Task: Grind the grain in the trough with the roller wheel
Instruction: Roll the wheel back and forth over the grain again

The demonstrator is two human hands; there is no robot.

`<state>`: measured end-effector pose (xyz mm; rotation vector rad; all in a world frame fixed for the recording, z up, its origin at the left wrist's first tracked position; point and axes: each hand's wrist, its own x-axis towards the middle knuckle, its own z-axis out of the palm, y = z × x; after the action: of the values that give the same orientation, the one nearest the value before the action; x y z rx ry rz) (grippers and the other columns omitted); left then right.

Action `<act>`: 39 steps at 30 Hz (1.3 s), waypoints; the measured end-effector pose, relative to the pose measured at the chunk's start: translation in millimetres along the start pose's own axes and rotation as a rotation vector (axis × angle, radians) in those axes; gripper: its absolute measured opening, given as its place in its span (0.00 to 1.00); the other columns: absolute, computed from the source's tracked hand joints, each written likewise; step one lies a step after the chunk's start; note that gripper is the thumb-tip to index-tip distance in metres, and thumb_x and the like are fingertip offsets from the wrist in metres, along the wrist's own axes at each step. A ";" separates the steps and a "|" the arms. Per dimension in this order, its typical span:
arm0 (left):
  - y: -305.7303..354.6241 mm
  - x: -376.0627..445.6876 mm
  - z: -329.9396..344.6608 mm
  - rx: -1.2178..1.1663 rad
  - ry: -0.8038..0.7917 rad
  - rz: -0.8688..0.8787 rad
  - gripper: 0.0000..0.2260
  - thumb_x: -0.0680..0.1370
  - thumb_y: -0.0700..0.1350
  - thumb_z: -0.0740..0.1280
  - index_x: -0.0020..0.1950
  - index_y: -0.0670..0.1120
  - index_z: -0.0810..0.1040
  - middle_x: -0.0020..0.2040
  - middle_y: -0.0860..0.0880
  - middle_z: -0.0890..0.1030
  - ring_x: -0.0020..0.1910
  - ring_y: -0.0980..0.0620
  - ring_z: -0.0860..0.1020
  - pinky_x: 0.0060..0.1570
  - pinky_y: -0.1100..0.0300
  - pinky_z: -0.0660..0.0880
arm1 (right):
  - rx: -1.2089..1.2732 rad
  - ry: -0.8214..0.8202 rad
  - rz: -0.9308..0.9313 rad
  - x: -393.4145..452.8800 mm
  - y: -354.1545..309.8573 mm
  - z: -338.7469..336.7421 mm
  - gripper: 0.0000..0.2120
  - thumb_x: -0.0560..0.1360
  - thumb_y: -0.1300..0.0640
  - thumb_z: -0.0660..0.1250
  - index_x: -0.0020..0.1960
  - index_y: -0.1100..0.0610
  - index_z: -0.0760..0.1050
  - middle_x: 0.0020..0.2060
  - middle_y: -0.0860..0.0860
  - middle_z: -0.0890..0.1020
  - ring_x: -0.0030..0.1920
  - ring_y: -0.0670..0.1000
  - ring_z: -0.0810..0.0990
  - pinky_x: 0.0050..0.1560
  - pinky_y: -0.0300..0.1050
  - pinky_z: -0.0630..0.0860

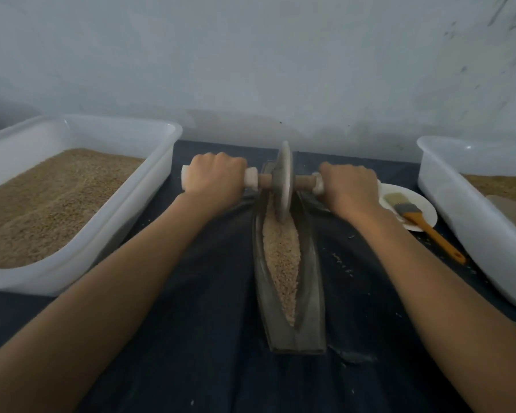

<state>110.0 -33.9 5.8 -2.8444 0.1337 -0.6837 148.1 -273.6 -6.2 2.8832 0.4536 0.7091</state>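
Both hands are gripping the axle of the roller wheel [283, 181], the left hand [213, 175] and right hand [350, 189] curling around its ends. The wheel is sitting in the grain [282, 260] at the trough's [310, 293] far end, mid-table.

The light here is dim, flat and cool, giving the pale wall [251, 55] ahead of me a bluish-grey cast. No single source shows; shadows are soft, faintest beneath my forearms on the dark cloth [191, 338]. There is no harsh glare, only a mild sheen on the white tub [167, 132] rim. The picture is soft and slightly smeared throughout. The wide lens bends straight edges outward near the frame's sides.
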 end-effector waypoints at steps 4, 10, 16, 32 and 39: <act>5.3 -35.8 -16.0 0.004 0.004 0.078 0.12 0.74 0.52 0.68 0.43 0.51 0.65 0.36 0.51 0.75 0.34 0.47 0.75 0.32 0.56 0.62 | 0.075 -0.072 -0.028 -49.7 1.1 -12.2 0.12 0.72 0.45 0.67 0.45 0.51 0.68 0.38 0.52 0.80 0.38 0.59 0.79 0.35 0.49 0.70; 2.6 -145.1 -76.6 -0.146 0.049 0.271 0.21 0.56 0.46 0.79 0.36 0.51 0.68 0.26 0.55 0.67 0.22 0.53 0.62 0.27 0.65 0.47 | 0.157 0.003 -0.244 -153.8 7.8 -77.7 0.27 0.53 0.53 0.79 0.36 0.49 0.61 0.25 0.44 0.68 0.22 0.49 0.66 0.19 0.41 0.62; 3.5 -107.0 -43.1 0.012 -0.108 0.156 0.17 0.66 0.52 0.74 0.39 0.54 0.65 0.28 0.55 0.66 0.25 0.53 0.65 0.27 0.62 0.53 | 0.069 -0.055 -0.200 -117.4 2.1 -55.8 0.17 0.63 0.49 0.76 0.38 0.51 0.67 0.29 0.48 0.75 0.26 0.54 0.74 0.25 0.46 0.70; 2.5 -143.1 -80.9 -0.142 0.070 0.254 0.20 0.57 0.46 0.79 0.37 0.50 0.70 0.27 0.53 0.70 0.22 0.50 0.67 0.26 0.61 0.57 | 0.067 -0.188 -0.164 -140.6 11.3 -70.4 0.13 0.64 0.41 0.63 0.37 0.45 0.60 0.30 0.45 0.73 0.29 0.49 0.73 0.29 0.49 0.73; 1.3 -115.2 -45.2 -0.007 -0.128 0.137 0.18 0.69 0.56 0.71 0.41 0.56 0.61 0.29 0.56 0.64 0.27 0.54 0.64 0.27 0.60 0.54 | 0.071 0.022 -0.256 -119.7 1.2 -64.6 0.16 0.59 0.54 0.76 0.36 0.53 0.68 0.26 0.49 0.73 0.22 0.53 0.71 0.22 0.42 0.61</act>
<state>-13.0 -27.7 -5.8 -2.8429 0.3067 -0.4736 16.9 -309.2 -0.6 2.8096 0.8474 0.6938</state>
